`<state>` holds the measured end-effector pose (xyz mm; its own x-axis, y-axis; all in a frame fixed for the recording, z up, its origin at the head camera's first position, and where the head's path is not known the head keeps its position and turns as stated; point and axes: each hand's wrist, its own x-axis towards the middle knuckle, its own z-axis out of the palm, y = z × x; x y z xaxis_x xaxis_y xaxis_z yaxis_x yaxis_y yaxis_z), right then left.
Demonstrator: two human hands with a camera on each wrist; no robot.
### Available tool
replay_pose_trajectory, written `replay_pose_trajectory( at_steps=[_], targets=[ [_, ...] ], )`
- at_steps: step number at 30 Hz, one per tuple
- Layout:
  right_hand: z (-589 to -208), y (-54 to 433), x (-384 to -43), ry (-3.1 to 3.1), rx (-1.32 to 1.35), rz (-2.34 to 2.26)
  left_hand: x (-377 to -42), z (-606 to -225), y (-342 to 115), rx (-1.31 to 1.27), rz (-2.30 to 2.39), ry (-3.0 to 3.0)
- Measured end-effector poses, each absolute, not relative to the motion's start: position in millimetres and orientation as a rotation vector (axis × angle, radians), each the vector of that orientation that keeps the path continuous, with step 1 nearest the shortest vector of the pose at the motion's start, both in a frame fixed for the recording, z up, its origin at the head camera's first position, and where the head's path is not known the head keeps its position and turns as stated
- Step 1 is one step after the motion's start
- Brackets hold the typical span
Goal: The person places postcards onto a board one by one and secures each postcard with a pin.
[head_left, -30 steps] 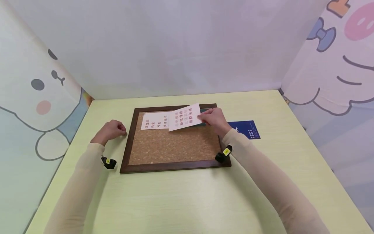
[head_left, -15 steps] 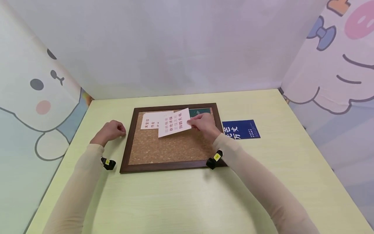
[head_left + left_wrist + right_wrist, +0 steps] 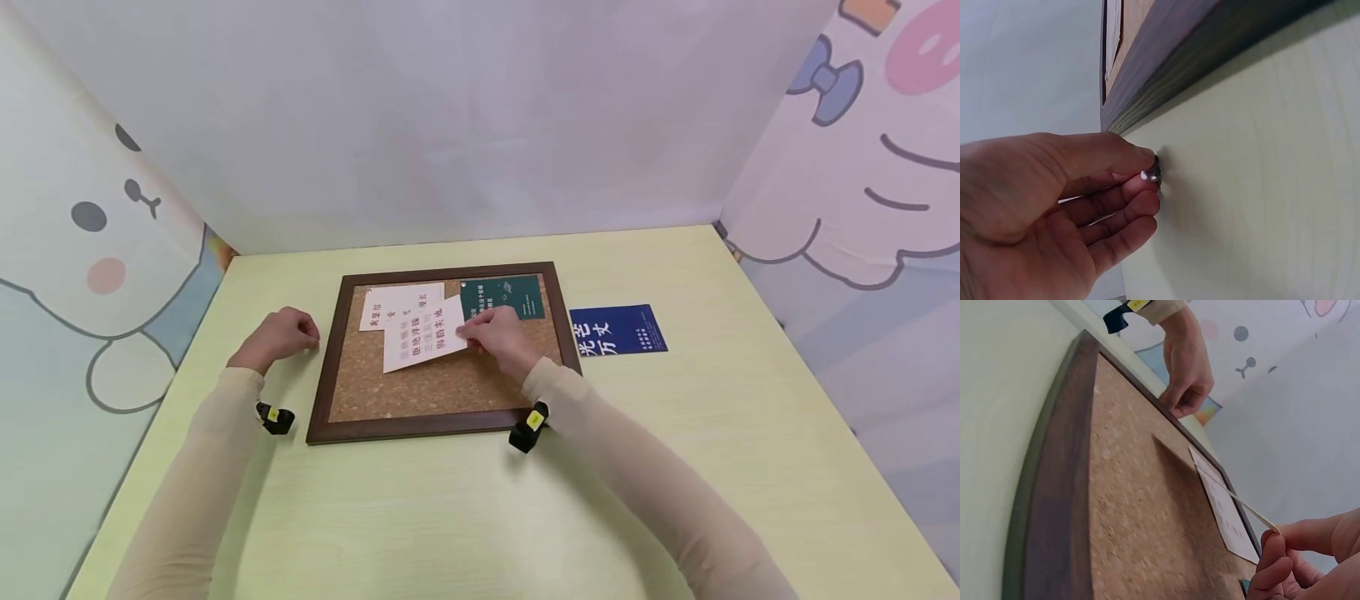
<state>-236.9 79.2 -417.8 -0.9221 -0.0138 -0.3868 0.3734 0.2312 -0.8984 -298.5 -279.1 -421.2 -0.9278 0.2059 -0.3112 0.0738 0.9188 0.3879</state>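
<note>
My right hand (image 3: 502, 337) pinches a white card (image 3: 420, 340) printed with red and dark characters by its right edge. The card hangs tilted above the cork board (image 3: 442, 392), and its shadow falls on the cork in the right wrist view. Under it, partly covered, lies another white card (image 3: 372, 312) at the board's upper left; a green card (image 3: 513, 296) lies at the upper right. Left of the frame, my left hand (image 3: 279, 340) holds a small shiny metal pushpin (image 3: 1151, 172) between thumb and fingers, close to the tabletop.
A dark brown wooden frame (image 3: 420, 426) borders the board. Right of it, a dark blue card (image 3: 622, 329) with white characters lies on the pale table (image 3: 420, 517). A white curtain (image 3: 480, 125) closes off the back, with cartoon-printed cloth at both sides.
My right hand has carried the white card left and toward me, uncovering the green card and more of the blue card. My left hand has stayed almost in place.
</note>
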Motion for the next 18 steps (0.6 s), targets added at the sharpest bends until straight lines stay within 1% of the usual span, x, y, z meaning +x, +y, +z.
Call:
replay_pose_trajectory(
  at_steps=[9, 18],
  targets=[
    [-426.4, 60.6, -229.1, 2.253, 0.342, -1.706, -298.0, -422.3, -279.9, 0.197, 0.536, 2.722],
    [-426.9, 47.2, -223.0, 2.337, 0.280, -1.608, -297.6, -420.3, -281.6, 0.208, 0.534, 2.741]
  ],
)
